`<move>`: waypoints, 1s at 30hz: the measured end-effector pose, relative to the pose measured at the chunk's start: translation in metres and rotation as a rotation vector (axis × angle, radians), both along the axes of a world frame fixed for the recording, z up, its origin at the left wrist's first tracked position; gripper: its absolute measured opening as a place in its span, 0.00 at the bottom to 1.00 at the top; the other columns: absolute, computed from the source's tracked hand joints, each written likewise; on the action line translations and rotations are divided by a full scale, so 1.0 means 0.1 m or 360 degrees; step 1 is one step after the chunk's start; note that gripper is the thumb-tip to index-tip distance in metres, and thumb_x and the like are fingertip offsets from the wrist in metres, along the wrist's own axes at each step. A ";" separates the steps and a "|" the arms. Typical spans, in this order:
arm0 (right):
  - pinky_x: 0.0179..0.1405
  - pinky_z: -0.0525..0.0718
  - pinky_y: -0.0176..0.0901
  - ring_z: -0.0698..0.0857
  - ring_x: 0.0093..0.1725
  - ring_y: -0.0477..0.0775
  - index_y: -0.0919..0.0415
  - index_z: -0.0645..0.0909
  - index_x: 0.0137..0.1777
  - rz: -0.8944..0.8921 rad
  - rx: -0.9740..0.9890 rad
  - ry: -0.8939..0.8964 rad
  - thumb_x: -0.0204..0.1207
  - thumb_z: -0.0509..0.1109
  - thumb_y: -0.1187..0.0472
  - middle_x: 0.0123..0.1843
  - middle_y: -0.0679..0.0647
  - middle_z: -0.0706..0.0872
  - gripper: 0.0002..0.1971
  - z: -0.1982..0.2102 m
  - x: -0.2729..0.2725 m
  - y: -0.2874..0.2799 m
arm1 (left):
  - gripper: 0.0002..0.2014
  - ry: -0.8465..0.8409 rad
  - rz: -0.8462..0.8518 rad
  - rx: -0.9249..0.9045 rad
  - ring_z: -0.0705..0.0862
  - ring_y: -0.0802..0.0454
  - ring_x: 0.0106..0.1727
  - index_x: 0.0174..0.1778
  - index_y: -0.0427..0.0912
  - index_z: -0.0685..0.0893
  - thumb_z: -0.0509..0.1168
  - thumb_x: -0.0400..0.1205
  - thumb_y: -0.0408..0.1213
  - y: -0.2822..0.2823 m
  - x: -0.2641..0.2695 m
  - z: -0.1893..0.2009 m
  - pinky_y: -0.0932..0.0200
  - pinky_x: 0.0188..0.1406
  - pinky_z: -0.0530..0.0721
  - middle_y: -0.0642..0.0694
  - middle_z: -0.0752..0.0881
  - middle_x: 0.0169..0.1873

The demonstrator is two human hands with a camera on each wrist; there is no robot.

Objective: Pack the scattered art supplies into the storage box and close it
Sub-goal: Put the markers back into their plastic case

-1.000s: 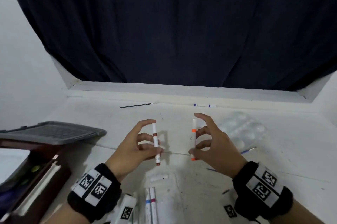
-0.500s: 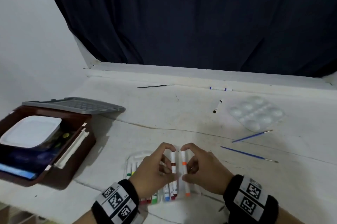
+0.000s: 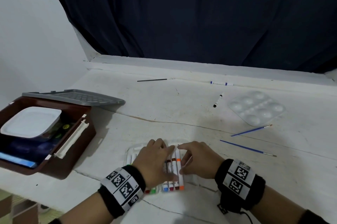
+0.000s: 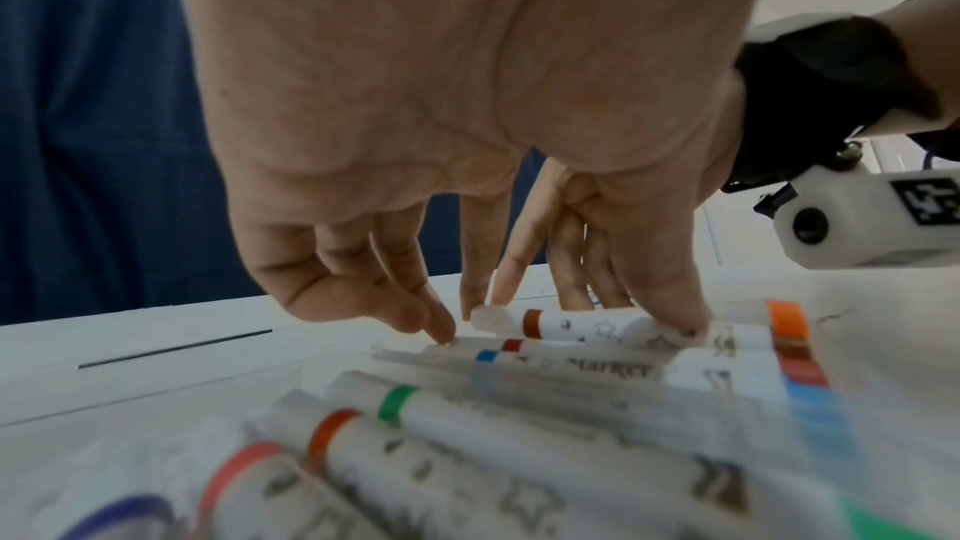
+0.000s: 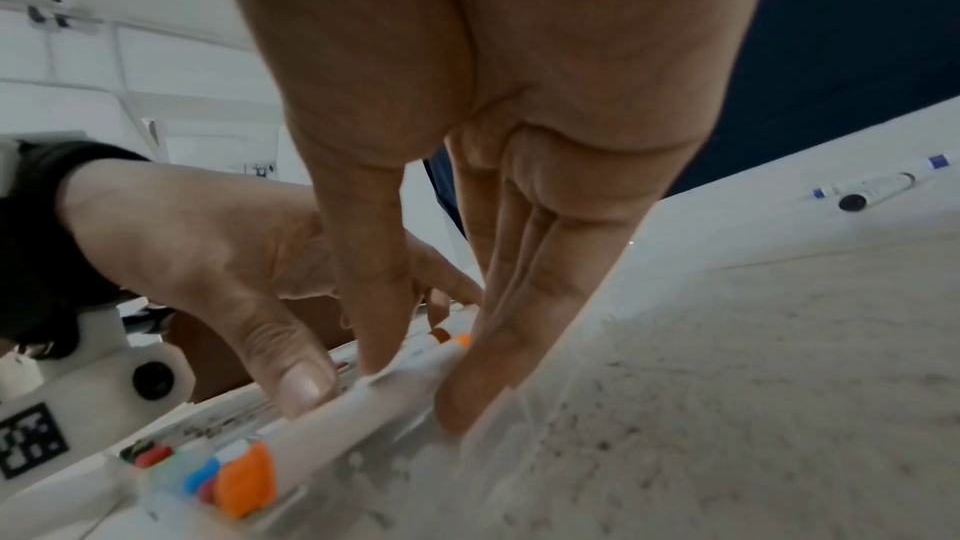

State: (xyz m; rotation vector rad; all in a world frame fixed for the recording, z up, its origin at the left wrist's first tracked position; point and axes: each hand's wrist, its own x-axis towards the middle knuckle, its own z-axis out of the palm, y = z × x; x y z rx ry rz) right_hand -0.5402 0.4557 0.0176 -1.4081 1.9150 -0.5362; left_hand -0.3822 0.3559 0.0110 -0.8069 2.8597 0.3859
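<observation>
A clear marker tray (image 3: pixel 132 148) lies near the table's front edge and holds several white markers with coloured caps. My left hand (image 3: pixel 165 151) pinches a brown-banded marker (image 4: pixel 571 325) between forefinger tip and thumb, low over the row. Beside it, my right hand (image 3: pixel 182 152) pinches an orange-capped marker (image 5: pixel 364 401) between thumb and fingers at the row's right end. The brown marker (image 3: pixel 173 166) and the orange marker (image 3: pixel 179 170) lie side by side in the head view. At the left stands the open brown storage box (image 3: pixel 73 152), its grey lid (image 3: pixel 73 96) swung back.
A white palette (image 3: pixel 31 121) sits inside the box. Loose on the table: a black brush (image 3: pixel 155 79), a blue-banded marker (image 3: pixel 221 83), a black-capped marker (image 3: pixel 218 100), a clear well palette (image 3: pixel 255 107) and two blue brushes (image 3: pixel 251 130) (image 3: pixel 248 148). A dark curtain hangs behind.
Both hands came down and toward me, from holding the two markers upright in the air to laying them flat at the tray's row. The head view tilted down and left.
</observation>
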 end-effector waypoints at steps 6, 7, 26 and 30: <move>0.45 0.87 0.44 0.87 0.43 0.48 0.59 0.86 0.51 0.0141 0.0127 0.0235 0.60 0.86 0.60 0.44 0.50 0.90 0.19 -0.01 0.01 -0.10 | 0.39 -0.0139 0.0024 0.0009 0.72 0.51 0.59 0.71 0.58 0.77 0.74 0.65 0.70 -0.07 -0.06 0.05 0.47 0.62 0.76 0.53 0.75 0.56; 0.47 0.86 0.44 0.86 0.44 0.49 0.59 0.85 0.55 0.0155 0.0131 0.0269 0.61 0.87 0.59 0.46 0.50 0.90 0.23 -0.01 0.01 -0.11 | 0.40 -0.0143 0.0028 0.0009 0.72 0.51 0.59 0.72 0.58 0.77 0.74 0.65 0.70 -0.08 -0.07 0.05 0.47 0.62 0.75 0.54 0.76 0.56; 0.45 0.83 0.46 0.86 0.49 0.55 0.57 0.80 0.63 0.0344 0.0168 0.0845 0.64 0.84 0.48 0.51 0.52 0.88 0.30 0.03 0.05 -0.23 | 0.38 -0.0231 -0.0089 -0.0114 0.70 0.52 0.57 0.69 0.59 0.80 0.70 0.65 0.73 -0.09 -0.12 0.11 0.51 0.58 0.71 0.54 0.75 0.54; 0.46 0.83 0.45 0.84 0.46 0.51 0.56 0.81 0.63 0.0279 0.0163 0.0679 0.62 0.85 0.49 0.50 0.49 0.86 0.30 0.00 0.00 -0.23 | 0.37 -0.0284 -0.0083 -0.0069 0.70 0.52 0.57 0.68 0.58 0.80 0.70 0.66 0.73 -0.08 -0.14 0.14 0.51 0.59 0.70 0.54 0.75 0.55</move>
